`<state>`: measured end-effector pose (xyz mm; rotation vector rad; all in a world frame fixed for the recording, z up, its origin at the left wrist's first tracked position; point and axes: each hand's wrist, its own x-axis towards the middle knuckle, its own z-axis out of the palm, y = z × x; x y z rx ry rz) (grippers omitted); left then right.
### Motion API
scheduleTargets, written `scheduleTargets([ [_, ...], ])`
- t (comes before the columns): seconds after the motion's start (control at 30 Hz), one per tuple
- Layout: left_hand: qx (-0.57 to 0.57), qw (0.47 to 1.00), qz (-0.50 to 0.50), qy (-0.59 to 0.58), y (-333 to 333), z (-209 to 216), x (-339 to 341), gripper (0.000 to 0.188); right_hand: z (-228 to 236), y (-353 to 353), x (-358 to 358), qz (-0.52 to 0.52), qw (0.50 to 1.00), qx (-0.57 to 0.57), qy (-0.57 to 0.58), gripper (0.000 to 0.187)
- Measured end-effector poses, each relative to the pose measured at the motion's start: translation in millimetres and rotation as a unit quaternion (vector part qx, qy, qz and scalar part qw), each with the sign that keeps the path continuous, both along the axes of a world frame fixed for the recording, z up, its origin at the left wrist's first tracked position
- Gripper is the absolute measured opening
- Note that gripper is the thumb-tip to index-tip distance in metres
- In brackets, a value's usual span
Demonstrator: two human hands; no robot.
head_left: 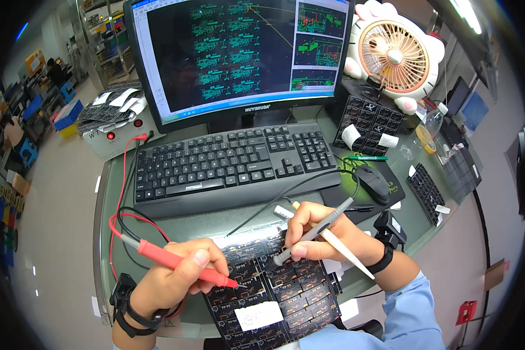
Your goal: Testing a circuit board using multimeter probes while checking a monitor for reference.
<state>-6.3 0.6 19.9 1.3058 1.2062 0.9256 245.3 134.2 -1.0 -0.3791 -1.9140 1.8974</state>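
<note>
My left hand is closed round a red test probe, whose metal tip meets or hovers just over a black circuit board panel. In my right hand is a grey test probe, its lower end at the panel's upper middle. A white pointed stick, like tweezers or a pen, is also tucked in the right hand, pointing down to the right. The panel lies tilted before me with a white paper label on it. Whether the tips touch is too small to tell.
Behind the panel stand a black keyboard and a monitor with a board layout. To the right are a mouse, a fan, a bottle and more panels. Red and black leads run to a box at left.
</note>
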Motion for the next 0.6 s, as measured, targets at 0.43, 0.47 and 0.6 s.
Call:
scheduleTargets([
  [0.43,-0.093,0.992,0.015,-0.086,6.8,0.3,-8.9,0.023,-1.6,-2.4,-3.1,-0.008,0.999,-0.033,0.0,0.018],
  [0.47,-0.087,0.993,0.013,-0.074,6.4,-1.1,-9.1,0.023,-2.7,-2.4,-3.4,-0.007,0.999,-0.034,-0.001,0.018],
  [0.6,-0.073,0.997,0.011,-0.03,6.2,1.5,-7.7,0.022,-5.4,-1.8,-4.5,-0.005,1.0,0.005,0.011,0.021],
])
